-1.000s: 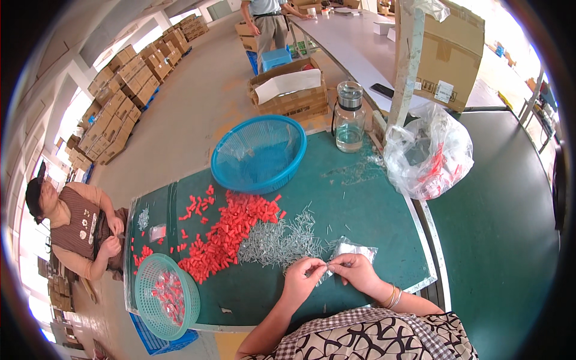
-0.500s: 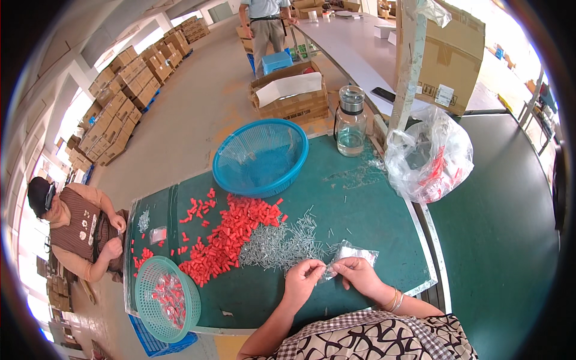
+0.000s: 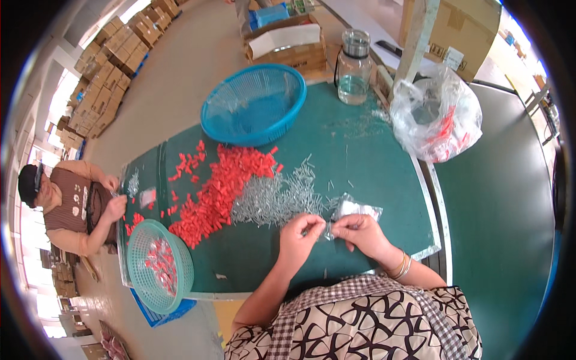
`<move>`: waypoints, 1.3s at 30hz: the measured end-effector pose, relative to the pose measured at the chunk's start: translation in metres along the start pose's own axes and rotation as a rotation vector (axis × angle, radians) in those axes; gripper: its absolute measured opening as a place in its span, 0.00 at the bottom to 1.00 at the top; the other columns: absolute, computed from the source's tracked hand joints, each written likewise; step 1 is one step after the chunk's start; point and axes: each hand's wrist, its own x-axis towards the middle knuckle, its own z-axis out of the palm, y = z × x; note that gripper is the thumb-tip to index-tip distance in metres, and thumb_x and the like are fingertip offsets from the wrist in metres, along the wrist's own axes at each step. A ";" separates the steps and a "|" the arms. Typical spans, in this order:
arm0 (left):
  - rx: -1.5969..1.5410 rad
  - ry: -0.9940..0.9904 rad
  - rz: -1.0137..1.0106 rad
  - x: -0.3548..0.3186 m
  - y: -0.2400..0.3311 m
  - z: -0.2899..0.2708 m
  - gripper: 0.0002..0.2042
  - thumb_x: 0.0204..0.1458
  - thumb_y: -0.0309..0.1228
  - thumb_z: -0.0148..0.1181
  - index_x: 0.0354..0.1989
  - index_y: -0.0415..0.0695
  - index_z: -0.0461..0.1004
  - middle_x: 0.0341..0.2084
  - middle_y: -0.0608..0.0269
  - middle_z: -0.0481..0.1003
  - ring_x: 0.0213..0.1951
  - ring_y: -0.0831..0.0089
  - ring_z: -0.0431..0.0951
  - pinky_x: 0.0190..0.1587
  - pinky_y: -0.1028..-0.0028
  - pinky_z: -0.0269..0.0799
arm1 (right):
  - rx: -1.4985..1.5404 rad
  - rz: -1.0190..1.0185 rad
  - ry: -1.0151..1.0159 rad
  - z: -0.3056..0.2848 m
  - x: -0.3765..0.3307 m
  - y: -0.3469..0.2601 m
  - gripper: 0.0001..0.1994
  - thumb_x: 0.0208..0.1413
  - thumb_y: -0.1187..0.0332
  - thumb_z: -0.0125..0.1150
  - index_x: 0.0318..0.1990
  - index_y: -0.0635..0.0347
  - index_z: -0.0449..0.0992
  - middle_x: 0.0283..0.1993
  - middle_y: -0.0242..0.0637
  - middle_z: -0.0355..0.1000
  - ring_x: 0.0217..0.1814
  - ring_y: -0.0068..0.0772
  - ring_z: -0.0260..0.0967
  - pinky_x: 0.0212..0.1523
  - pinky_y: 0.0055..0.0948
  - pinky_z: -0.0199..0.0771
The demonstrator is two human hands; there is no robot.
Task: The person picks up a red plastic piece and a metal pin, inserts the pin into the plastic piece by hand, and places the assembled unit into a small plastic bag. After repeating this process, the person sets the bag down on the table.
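Observation:
Close to the front edge of the green table (image 3: 240,264), a small clear plastic bag (image 3: 327,230) is pinched between my two hands. My left hand (image 3: 297,240) grips its left side with thumb and fingertips. On the other side my right hand (image 3: 366,237), with bangles at the wrist, holds it the same way. Just beyond my right hand lies a packet of clear bags (image 3: 355,208). A pile of silver screws (image 3: 270,201) spreads past my left hand, and a heap of red plastic plugs (image 3: 219,189) adjoins it on the left. Whether the bag contains anything is too small to tell.
A blue basket (image 3: 213,123) stands at the far side, near a glass water bottle (image 3: 353,75). At left, a light green basket (image 3: 138,264) holds filled bags. A bulging plastic bag (image 3: 438,120) hangs by the post (image 3: 414,51). Another person (image 3: 75,201) works at the left end.
The view has tilted downward, so the table sits higher in the picture. Both hands still pinch the small bag, which now shows between the fingertips, apart from the packet.

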 end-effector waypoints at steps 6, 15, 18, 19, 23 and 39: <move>0.439 0.258 0.472 -0.004 0.009 0.006 0.08 0.44 0.21 0.66 0.33 0.39 0.76 0.30 0.60 0.75 0.35 0.70 0.75 0.41 0.73 0.69 | -0.104 -0.208 0.199 0.012 0.002 0.008 0.03 0.51 0.75 0.65 0.30 0.64 0.77 0.27 0.27 0.72 0.19 0.14 0.64 0.18 0.17 0.62; 0.295 0.161 0.269 -0.010 0.005 0.013 0.05 0.44 0.17 0.62 0.29 0.36 0.74 0.26 0.59 0.74 0.28 0.72 0.75 0.33 0.74 0.70 | -0.549 -0.615 0.302 0.024 -0.002 0.001 0.02 0.45 0.77 0.65 0.28 0.61 0.79 0.30 0.37 0.74 0.21 0.30 0.68 0.20 0.25 0.66; 0.304 0.194 0.283 -0.008 0.002 0.014 0.05 0.41 0.16 0.61 0.26 0.37 0.72 0.24 0.59 0.73 0.27 0.69 0.74 0.32 0.72 0.70 | -0.467 -0.495 0.286 0.027 -0.002 0.000 0.02 0.44 0.76 0.65 0.27 0.61 0.78 0.28 0.37 0.72 0.21 0.30 0.67 0.21 0.26 0.66; 0.306 0.194 0.282 -0.007 0.000 0.014 0.05 0.41 0.16 0.61 0.26 0.37 0.72 0.24 0.59 0.73 0.27 0.69 0.74 0.32 0.72 0.70 | -0.449 -0.475 0.294 0.027 -0.001 0.001 0.02 0.44 0.76 0.65 0.26 0.61 0.77 0.27 0.37 0.72 0.21 0.30 0.67 0.21 0.27 0.66; 0.516 0.283 0.478 -0.001 -0.004 0.014 0.08 0.36 0.15 0.61 0.24 0.39 0.70 0.23 0.58 0.72 0.25 0.64 0.73 0.31 0.68 0.70 | -0.468 -0.465 0.371 0.026 0.004 0.005 0.04 0.44 0.78 0.63 0.24 0.63 0.74 0.27 0.35 0.71 0.18 0.25 0.65 0.20 0.23 0.66; 0.365 0.252 0.251 -0.002 -0.010 0.015 0.03 0.46 0.18 0.60 0.29 0.38 0.74 0.24 0.66 0.75 0.27 0.80 0.73 0.29 0.78 0.69 | -0.744 -0.796 0.441 0.028 0.011 0.008 0.05 0.39 0.79 0.65 0.23 0.58 0.74 0.24 0.36 0.70 0.22 0.38 0.71 0.21 0.32 0.71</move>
